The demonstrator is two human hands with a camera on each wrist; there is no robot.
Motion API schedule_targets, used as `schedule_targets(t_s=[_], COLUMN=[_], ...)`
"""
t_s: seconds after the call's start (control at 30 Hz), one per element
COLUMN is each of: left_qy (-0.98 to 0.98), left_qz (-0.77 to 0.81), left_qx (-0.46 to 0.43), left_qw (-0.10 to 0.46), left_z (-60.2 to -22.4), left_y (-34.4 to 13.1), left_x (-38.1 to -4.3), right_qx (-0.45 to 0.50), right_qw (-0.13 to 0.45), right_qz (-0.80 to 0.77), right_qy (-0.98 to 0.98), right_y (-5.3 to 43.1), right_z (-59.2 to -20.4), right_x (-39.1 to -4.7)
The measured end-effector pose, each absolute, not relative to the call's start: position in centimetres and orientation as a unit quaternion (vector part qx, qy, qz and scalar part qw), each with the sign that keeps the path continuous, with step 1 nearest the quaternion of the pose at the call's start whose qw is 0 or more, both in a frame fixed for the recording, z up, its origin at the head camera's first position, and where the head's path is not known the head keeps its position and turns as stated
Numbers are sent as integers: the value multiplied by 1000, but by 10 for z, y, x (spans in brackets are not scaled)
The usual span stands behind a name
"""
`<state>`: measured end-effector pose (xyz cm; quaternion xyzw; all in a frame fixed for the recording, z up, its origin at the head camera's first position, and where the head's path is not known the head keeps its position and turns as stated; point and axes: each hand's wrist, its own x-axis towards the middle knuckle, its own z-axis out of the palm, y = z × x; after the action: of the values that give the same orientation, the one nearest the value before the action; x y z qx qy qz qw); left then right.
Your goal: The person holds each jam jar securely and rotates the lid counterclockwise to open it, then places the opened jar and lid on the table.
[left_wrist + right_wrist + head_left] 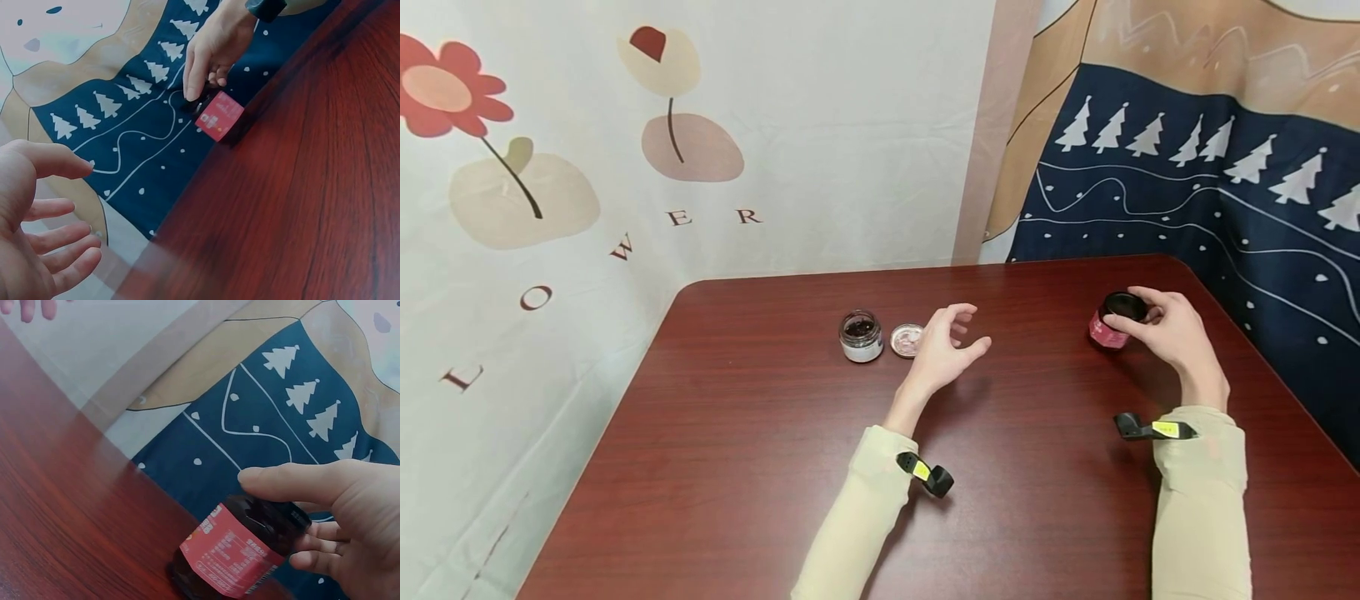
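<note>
At the table's right side, my right hand [1176, 329] holds a jar with a pinkish-red label [1107, 335] by its black lid [1124, 307]. Thumb and fingers span the lid from opposite sides, as the right wrist view shows, and the dark jar [234, 550] is tilted there. My left hand [942, 348] hovers with spread, slightly bent fingers and holds nothing. Beside and partly behind it lies a round metal-coloured lid [905, 340], inner side up. Left of that lid stands an uncapped glass jar [861, 337] with dark contents and a pale label.
All of this is on a reddish-brown wooden table [760, 450]. Behind it hangs a pale cloth [850, 167] with flowers and letters. A dark blue cloth with white trees [1150, 192] borders the right edge. Each sleeve carries a black wrist camera [936, 479].
</note>
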<state>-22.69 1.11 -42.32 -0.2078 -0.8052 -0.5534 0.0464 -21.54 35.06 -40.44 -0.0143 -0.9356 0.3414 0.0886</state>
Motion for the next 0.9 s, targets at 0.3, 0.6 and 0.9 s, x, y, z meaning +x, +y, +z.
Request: schedule_targets(t_s=[0.3,0.6,0.9], left_qy=[-808,-812,-816], left_qz=[-548,-539,-531], left_qx=[-214,-224,-229], left_qw=[36,23,0], left_z=[-427,-432,-440], left_y=[24,35,48], left_x=[-227,-226,-225], right_qx=[-2,-3,-6], right_qw=[72,73,55], right_qz=[359,377,386], right_qy=[-930,-923,-921], right_y=[356,354,353], right_z=[-406,-407,-408], right_x=[-214,-214,-212])
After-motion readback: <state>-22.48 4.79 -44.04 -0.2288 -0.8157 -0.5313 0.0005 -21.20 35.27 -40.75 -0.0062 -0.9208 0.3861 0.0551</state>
